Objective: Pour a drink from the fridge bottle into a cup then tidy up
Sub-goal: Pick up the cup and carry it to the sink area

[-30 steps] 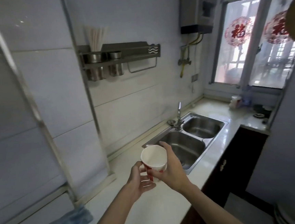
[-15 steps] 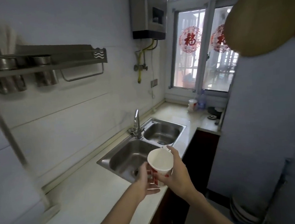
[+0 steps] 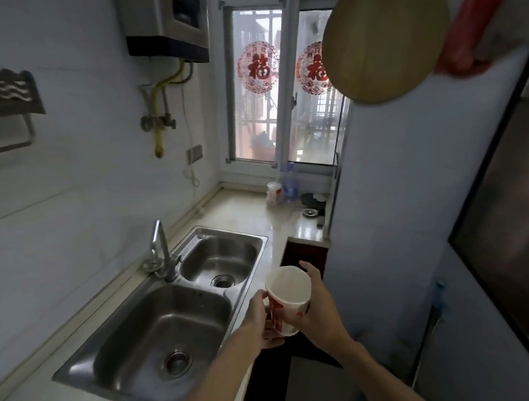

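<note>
- Paper cup [image 3: 289, 299], white inside with red print on its wall, was held upright in the air at about 6 o'clock in the view, just past the front edge of the table [image 3: 259, 212] and to the 3 o'clock side of the double sink [image 3: 158, 321].
- Left hand [image 3: 262, 319] was closed around the cup's lower wall from the 9 o'clock side, fingers curled under toward the base.
- Right hand [image 3: 319, 307] was wrapped round the cup from the 3 o'clock side, fingertips reaching past the far rim; so both grips were clasped on the cup, which sat between the two palms.
- The cup's inside looked pale and dry; whether any liquid lay in it could not be told.
- By my judgement the step in hand was bringing the cup, with the pour not yet begun: no fridge bottle was in either hand.
- The tall grey appliance [image 3: 434, 217] at 3 o'clock may be the fridge, though that is uncertain.
- The next move would call for setting the cup down on a level bare patch of the table, which would free a hand for the fridge door and the bottle.
</note>
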